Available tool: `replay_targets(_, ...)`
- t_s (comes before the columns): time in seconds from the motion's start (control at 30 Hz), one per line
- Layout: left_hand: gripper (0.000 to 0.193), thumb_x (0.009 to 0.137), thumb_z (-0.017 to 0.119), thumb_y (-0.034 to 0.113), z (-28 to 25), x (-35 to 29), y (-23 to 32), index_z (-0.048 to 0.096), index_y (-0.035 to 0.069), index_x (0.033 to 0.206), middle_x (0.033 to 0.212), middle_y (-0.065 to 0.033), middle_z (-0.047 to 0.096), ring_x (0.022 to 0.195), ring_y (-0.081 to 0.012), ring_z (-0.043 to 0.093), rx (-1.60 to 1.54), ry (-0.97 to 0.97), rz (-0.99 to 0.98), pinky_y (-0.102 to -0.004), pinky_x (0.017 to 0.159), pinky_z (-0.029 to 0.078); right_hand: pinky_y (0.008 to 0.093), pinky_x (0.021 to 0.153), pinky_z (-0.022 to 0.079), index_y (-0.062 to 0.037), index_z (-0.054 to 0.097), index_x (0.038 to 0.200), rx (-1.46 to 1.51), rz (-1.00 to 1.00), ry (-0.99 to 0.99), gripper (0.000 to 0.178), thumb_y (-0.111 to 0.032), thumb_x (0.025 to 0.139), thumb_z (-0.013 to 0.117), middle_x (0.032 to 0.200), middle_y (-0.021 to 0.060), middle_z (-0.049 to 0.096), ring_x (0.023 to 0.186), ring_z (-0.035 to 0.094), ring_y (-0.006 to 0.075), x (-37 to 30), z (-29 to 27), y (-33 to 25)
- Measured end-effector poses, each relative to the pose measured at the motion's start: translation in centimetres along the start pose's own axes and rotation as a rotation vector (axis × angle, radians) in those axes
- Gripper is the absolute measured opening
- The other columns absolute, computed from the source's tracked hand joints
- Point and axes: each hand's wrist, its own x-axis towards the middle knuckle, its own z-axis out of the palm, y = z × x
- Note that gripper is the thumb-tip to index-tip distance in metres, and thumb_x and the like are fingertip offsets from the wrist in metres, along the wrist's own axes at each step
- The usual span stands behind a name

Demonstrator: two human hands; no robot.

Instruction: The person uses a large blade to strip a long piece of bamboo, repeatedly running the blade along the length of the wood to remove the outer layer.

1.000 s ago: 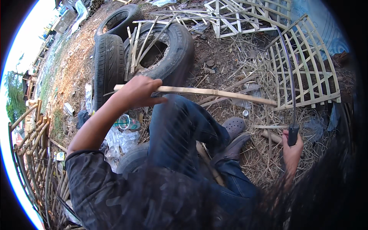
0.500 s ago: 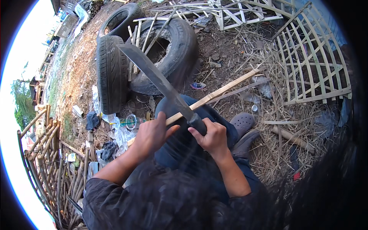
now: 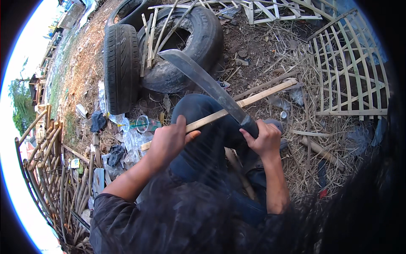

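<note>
My right hand is wrapped round the dark handle of a machete, whose broad blade points up and to the left. The blade lies across a pale bamboo strip, not far from the handle end. My left hand grips the strip near its lower left end, fingers closed round it with the thumb toward the blade. From there the strip slants up to the right over my bent knee, in dark trousers. The blade's exact contact with the strip is hard to make out.
Two worn tyres, one upright and one lying flat with loose strips on it, stand ahead. Woven bamboo lattice panels lie at the right. A stack of bamboo poles is at the left; plastic litter and straw cover the ground.
My right hand has slid the machete to the right along the bamboo strip, away from my left hand. The left hand keeps its hold. My view has shifted slightly.
</note>
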Motion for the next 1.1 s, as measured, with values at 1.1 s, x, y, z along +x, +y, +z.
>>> replay_targets(1.1, 0.061, 0.081, 0.062, 0.057, 1.0, 0.2, -0.7, 0.039, 0.001, 0.088, 0.057, -0.0197, 0.057, 0.055, -0.0405, 0.061, -0.004, 0.044, 0.043, -0.0464, 0.049, 0.047, 0.0406, 0.056, 0.048, -0.0037, 0.060, 0.069, -0.094, 0.007, 0.027, 0.051, -0.053, 0.072, 0.073, 0.058, 0.0149, 0.058, 0.055, 0.059, 0.0328, -1.6, -3.1, 5.1)
